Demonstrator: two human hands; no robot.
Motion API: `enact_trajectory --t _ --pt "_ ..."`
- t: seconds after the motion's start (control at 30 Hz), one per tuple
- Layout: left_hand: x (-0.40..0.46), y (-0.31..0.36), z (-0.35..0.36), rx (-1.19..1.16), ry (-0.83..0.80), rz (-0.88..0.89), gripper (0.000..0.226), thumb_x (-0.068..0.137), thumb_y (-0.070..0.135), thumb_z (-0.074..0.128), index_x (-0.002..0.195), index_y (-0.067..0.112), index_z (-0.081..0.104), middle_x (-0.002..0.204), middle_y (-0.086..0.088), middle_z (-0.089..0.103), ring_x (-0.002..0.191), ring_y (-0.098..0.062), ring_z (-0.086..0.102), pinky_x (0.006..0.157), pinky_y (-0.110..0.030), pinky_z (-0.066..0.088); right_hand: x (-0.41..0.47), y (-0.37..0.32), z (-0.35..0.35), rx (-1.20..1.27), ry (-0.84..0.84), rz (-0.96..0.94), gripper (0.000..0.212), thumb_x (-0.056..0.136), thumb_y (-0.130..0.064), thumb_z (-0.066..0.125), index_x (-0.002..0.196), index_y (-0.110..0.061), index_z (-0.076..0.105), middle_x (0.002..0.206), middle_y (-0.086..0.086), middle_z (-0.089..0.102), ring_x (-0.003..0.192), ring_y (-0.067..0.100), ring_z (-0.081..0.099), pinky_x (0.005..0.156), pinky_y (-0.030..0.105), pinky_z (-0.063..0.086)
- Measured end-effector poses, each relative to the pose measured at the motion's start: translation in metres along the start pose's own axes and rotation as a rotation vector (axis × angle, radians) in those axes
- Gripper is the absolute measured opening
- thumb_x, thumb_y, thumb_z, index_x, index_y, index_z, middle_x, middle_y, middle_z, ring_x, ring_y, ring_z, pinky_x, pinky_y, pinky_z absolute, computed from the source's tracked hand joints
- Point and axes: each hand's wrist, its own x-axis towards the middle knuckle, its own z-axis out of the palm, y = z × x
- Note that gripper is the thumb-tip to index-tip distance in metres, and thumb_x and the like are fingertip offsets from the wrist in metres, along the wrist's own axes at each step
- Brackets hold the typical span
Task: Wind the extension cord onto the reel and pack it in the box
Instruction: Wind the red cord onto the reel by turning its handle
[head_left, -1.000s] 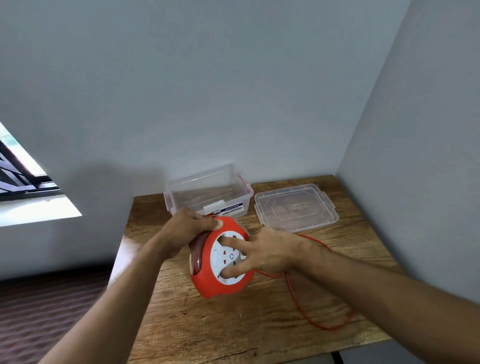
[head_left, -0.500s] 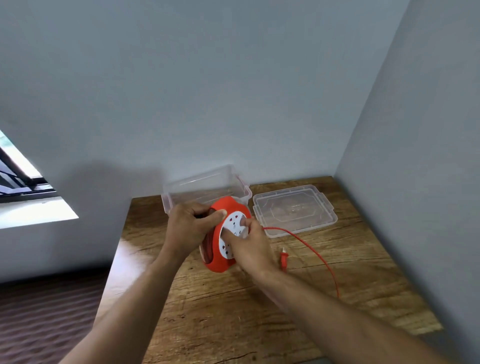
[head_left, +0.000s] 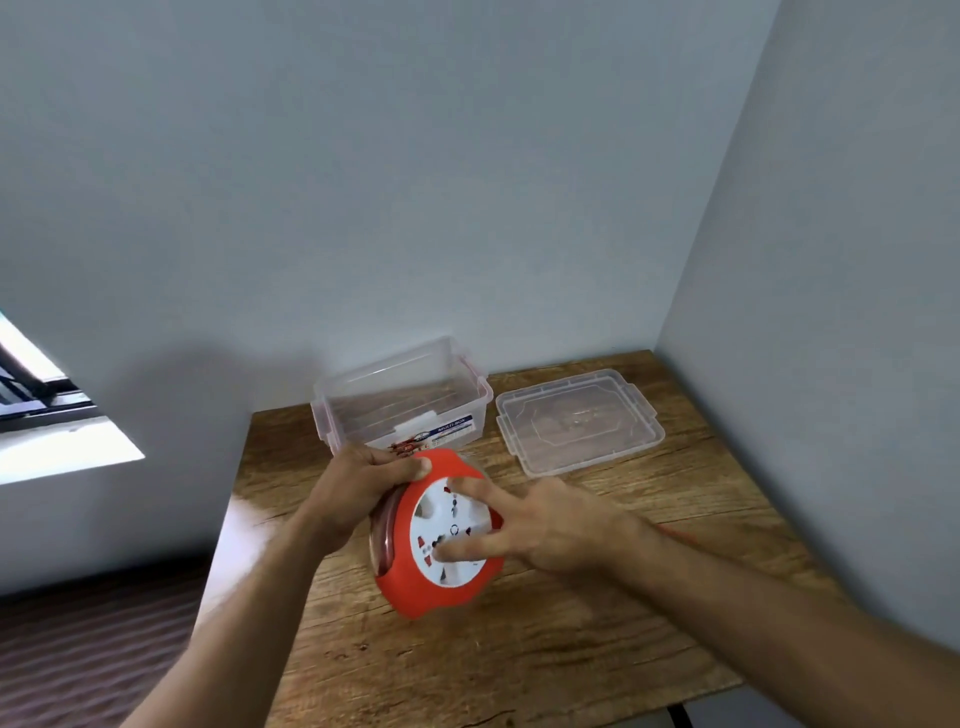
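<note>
An orange cord reel (head_left: 427, 584) with a white socket face is held tilted above the wooden table (head_left: 519, 649). My left hand (head_left: 358, 493) grips its upper left rim. My right hand (head_left: 540, 525) lies on the white face with fingers spread, two fingertips pressing on it. A short stretch of orange cord (head_left: 680, 535) shows just behind my right wrist; the rest is hidden. The clear plastic box (head_left: 405, 402) stands open behind the reel, with its clear lid (head_left: 579, 421) lying flat to the right.
Grey walls close off the table at the back and the right. The table's left edge drops to a dark floor (head_left: 93, 649). A window sill (head_left: 57, 452) is at far left.
The reel has come down and toward me, its white face turned more to the camera. My right fingers have spread on the face. The loose cord and plug on the table are out of sight.
</note>
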Motion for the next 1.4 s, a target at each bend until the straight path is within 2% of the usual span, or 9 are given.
enact_trajectory --t 0.27,0.67,0.73,0.87,0.97,1.03,1.1,1.2,1.4 --pt "-0.003 0.004 0.003 0.05 -0.03 -0.045 0.034 0.069 0.049 0.08 0.075 0.016 0.085 0.08 -0.013 0.083 0.072 -0.03 0.081 0.064 -0.034 0.065 0.012 -0.007 -0.005 -0.052 0.007 0.034 0.063 0.104 -0.051 0.037 0.155 -0.034 0.005 0.155 0.014 0.029 0.087 0.028 0.066 0.058 0.038 0.059" --pt "-0.011 0.003 0.023 0.03 0.374 0.149 0.018 0.085 0.023 0.082 0.073 0.009 0.083 0.075 -0.019 0.079 0.072 -0.04 0.078 0.069 -0.055 0.063 0.034 -0.016 0.005 0.158 0.196 0.385 0.062 0.094 -0.056 0.051 0.148 -0.04 0.024 0.133 0.009 0.063 0.108 0.032 0.066 0.083 0.043 0.057" --pt "-0.011 0.002 0.026 0.05 0.411 0.21 0.023 0.084 0.02 0.082 0.071 0.002 0.08 0.075 -0.025 0.075 0.07 -0.042 0.075 0.064 -0.052 0.06 0.035 -0.026 0.007 0.39 0.294 0.61 0.069 0.084 -0.064 0.056 0.144 -0.039 0.03 0.122 0.003 0.07 0.1 0.025 0.068 0.08 0.035 0.058" --pt "-0.014 0.0 0.042 0.133 0.454 0.355 0.035 0.079 0.018 0.085 0.05 0.016 0.066 0.054 -0.005 0.059 0.048 -0.007 0.05 0.049 -0.026 0.042 0.055 -0.053 0.01 1.583 0.567 1.196 0.049 0.082 -0.059 0.064 0.115 -0.023 0.057 0.081 0.001 0.074 0.051 0.007 0.06 0.04 0.018 0.041" --pt "-0.014 -0.005 0.047 0.129 0.465 0.384 0.036 0.075 0.024 0.084 0.049 0.021 0.06 0.05 0.01 0.052 0.046 -0.003 0.044 0.046 -0.018 0.035 0.053 -0.048 0.008 1.913 0.488 1.233 0.043 0.09 -0.056 0.06 0.102 -0.014 0.065 0.064 0.005 0.072 0.038 0.011 0.054 0.035 0.02 0.037" --pt "-0.012 -0.009 0.042 0.038 0.482 0.336 0.031 0.073 0.032 0.082 0.055 0.011 0.068 0.05 -0.001 0.059 0.049 -0.004 0.049 0.049 -0.025 0.041 0.043 -0.039 0.007 1.663 0.488 1.119 0.043 0.092 -0.056 0.059 0.105 -0.016 0.064 0.074 0.004 0.076 0.045 0.013 0.061 0.038 0.024 0.045" --pt "-0.008 -0.013 0.036 -0.084 0.477 0.254 0.032 0.079 0.027 0.085 0.065 -0.001 0.075 0.064 -0.027 0.068 0.056 -0.021 0.058 0.054 -0.032 0.046 0.027 -0.03 0.01 0.984 0.491 1.044 0.042 0.091 -0.057 0.058 0.115 -0.023 0.062 0.096 -0.003 0.076 0.066 0.012 0.069 0.056 0.03 0.058" --pt "-0.006 -0.008 0.028 -0.154 0.434 0.163 0.018 0.084 0.02 0.083 0.068 0.013 0.084 0.069 -0.022 0.077 0.056 -0.024 0.069 0.055 -0.031 0.054 0.005 -0.017 0.02 0.234 0.414 0.561 0.047 0.096 -0.039 0.06 0.138 -0.04 0.038 0.14 0.001 0.055 0.084 0.023 0.07 0.065 0.039 0.062" --pt "-0.004 0.009 0.006 0.007 0.044 0.009 0.022 0.086 0.023 0.079 0.069 0.01 0.084 0.073 -0.015 0.081 0.061 -0.025 0.076 0.059 -0.031 0.061 -0.002 0.011 0.002 -0.097 0.165 -0.123 0.072 0.097 -0.014 0.06 0.151 -0.046 0.024 0.156 0.017 0.027 0.086 0.035 0.069 0.051 0.041 0.06"
